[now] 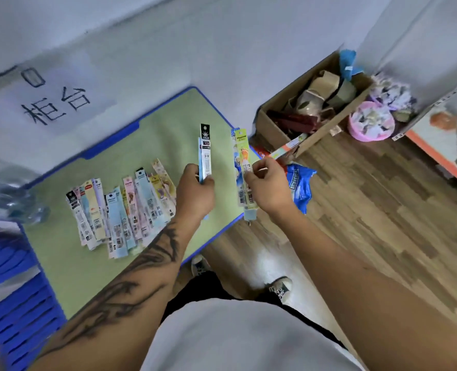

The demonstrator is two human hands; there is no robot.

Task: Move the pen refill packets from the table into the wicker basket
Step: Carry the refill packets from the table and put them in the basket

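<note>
Refill packets (120, 212): most lie fanned on the green table (168, 124) at centre-left, apparently awaiting collection. A few stand upright in the left hand (195, 186), fingers curled round their lower ends; more are pinched by the right hand (264, 183) at centre, probably gathered for one trip. Basket not visible; cardboard box (302, 121) at upper right.
</note>
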